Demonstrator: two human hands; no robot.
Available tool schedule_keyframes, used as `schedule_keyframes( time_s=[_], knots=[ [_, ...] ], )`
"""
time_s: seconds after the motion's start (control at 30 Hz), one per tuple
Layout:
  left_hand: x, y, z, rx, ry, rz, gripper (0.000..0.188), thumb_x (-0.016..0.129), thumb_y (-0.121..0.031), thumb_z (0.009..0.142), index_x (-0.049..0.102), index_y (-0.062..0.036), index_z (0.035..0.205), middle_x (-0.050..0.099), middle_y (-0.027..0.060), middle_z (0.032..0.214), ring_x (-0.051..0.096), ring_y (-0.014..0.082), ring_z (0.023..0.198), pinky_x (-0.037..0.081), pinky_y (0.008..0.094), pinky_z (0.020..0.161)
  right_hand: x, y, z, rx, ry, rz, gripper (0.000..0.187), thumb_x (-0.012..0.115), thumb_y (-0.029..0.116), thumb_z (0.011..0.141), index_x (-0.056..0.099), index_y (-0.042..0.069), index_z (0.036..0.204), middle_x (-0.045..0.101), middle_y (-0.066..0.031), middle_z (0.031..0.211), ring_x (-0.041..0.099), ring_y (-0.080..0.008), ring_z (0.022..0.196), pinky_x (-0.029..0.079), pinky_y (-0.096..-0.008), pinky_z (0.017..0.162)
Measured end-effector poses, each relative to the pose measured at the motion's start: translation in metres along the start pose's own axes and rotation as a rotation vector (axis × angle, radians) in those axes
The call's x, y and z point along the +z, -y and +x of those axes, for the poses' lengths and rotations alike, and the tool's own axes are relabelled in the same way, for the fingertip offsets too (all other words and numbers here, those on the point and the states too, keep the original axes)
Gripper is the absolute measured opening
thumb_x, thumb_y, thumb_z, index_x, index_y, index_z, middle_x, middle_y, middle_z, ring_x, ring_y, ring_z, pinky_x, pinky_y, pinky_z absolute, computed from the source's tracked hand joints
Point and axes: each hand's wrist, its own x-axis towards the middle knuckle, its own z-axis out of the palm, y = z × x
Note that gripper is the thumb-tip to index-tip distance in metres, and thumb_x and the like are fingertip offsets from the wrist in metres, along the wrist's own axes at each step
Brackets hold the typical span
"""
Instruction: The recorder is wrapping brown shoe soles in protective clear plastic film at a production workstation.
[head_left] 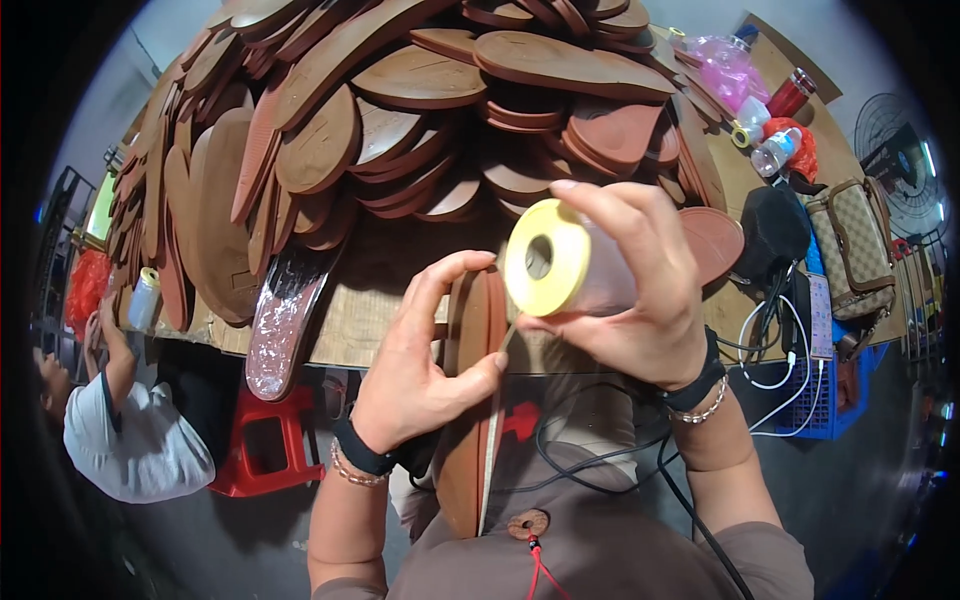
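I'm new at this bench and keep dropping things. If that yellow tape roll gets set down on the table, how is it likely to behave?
The yellow tape roll is round with an open core, so set on its edge it would probably roll; laid flat it should stay put. The right hand holds it up alone, so it is likely light. The loose strip running down toward the left hand looks thin and floppy.

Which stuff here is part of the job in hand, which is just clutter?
In hand:
left hand on brown shoe sole
right hand holding yellow tape roll
heap of brown soles

Lying about:
checked handbag
red stool
plastic bottles
white cables
fan
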Motion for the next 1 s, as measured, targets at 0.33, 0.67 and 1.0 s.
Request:
schedule_keyframes(
  time_s=[0.33,0.67,1.0],
  knots=[
    [-0.002,-0.006,0.0,0.045,0.014,0.035,0.089,0.076,-0.006,0.078,0.042,-0.0083,0.161,0.049,0.0107,0.155,0.051,0.0251,0.142,0.055,0.0416,0.106,0.011,0.003,-0.003,-0.003,-0.076,-0.129,0.091,0.099,0.021,0.055,0.068,0.013,0.14,0.057,-0.0105,0.112,0.06,-0.0302,0.098,0.052,-0.0417,0.085],
    [-0.002,-0.012,0.001,0.023,0.009,0.013,0.089,0.077,-0.007,0.077,0.041,-0.0087,0.159,0.049,0.0104,0.154,0.051,0.0268,0.144,0.055,0.0433,0.108,0.012,0.007,-0.004,0.026,-0.106,-0.099,0.088,0.099,0.02,0.057,0.068,0.012,0.139,0.057,-0.0114,0.113,0.06,-0.0315,0.099,0.052,-0.0421,0.085],
    [-0.002,-0.012,-0.001,0.022,-0.007,0.029,0.091,0.077,-0.009,0.076,0.041,-0.0091,0.159,0.049,0.0109,0.154,0.051,0.0272,0.143,0.055,0.044,0.108,-0.007,0.023,-0.003,-0.019,-0.1,-0.222,0.08,0.098,0.022,0.061,0.07,0.007,0.135,0.059,-0.0128,0.114,0.061,-0.0312,0.1,0.052,-0.042,0.084]
  ],
)
